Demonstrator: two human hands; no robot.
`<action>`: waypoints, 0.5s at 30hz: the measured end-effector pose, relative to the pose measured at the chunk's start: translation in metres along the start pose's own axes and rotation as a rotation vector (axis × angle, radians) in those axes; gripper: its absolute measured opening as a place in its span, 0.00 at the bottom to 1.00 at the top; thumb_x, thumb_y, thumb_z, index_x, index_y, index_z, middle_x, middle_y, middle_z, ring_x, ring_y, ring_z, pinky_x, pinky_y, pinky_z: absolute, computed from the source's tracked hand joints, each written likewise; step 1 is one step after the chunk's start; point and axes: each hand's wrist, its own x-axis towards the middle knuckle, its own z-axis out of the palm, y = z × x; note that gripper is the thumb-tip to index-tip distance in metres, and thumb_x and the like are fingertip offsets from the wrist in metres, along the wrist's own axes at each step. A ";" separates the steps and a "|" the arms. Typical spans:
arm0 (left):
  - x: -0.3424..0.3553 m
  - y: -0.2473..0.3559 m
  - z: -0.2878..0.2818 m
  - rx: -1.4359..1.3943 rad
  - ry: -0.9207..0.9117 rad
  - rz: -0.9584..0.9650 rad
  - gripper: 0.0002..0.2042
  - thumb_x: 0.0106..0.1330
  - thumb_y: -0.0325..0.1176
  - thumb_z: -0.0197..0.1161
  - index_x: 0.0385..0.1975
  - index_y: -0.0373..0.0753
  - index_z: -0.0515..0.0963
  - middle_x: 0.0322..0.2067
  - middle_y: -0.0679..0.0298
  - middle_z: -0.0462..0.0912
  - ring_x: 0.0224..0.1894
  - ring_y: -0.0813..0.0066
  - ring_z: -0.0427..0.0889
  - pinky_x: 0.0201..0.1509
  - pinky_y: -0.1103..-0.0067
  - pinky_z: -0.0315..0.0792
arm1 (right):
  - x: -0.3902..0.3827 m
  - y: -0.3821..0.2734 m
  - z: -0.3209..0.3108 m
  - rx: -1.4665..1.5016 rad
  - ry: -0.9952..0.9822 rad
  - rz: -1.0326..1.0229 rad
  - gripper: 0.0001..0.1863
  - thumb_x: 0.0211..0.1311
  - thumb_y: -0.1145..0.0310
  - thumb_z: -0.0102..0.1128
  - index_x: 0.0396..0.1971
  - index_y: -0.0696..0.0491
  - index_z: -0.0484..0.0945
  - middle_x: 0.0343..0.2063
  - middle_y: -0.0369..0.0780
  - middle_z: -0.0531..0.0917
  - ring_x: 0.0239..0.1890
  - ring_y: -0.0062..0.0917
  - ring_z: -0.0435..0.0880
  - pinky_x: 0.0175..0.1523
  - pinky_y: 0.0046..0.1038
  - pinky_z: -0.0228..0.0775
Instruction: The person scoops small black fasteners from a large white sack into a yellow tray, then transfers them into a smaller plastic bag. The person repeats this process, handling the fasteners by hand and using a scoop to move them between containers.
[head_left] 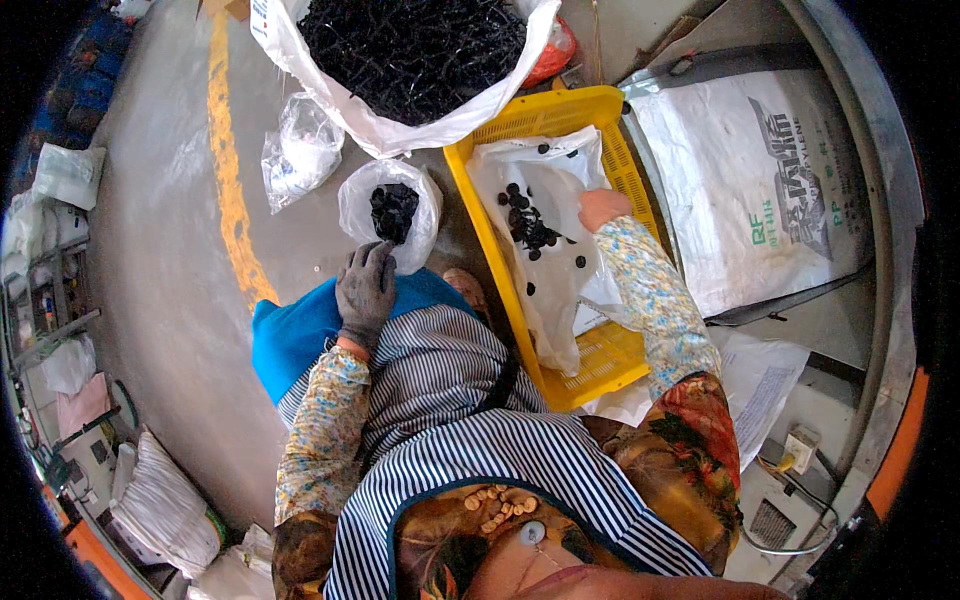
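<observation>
– Head view: is all done?
– Partly, I think: black pieces point(536, 234) lie on the liner point(556, 300), others in the small bag point(425, 218). Left hand point(366, 293), right hand point(604, 208): I cannot tell their grip.

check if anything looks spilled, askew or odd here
Mainly a mismatch stands out: the left hand wears a dark grey fabric glove, while the right hand looks bare. Small black round pieces lie unevenly scattered on the white plastic liner inside the yellow slotted plastic crate.

Striped apron point(510, 437), floral sleeves point(655, 295)
</observation>
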 end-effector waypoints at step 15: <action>0.001 0.000 0.000 0.018 -0.035 -0.017 0.12 0.62 0.34 0.56 0.45 0.43 0.76 0.44 0.60 0.79 0.48 0.57 0.76 0.52 0.65 0.70 | -0.056 -0.020 -0.006 0.137 -0.235 0.112 0.20 0.57 0.60 0.54 0.46 0.56 0.80 0.48 0.49 0.80 0.51 0.40 0.80 0.54 0.39 0.73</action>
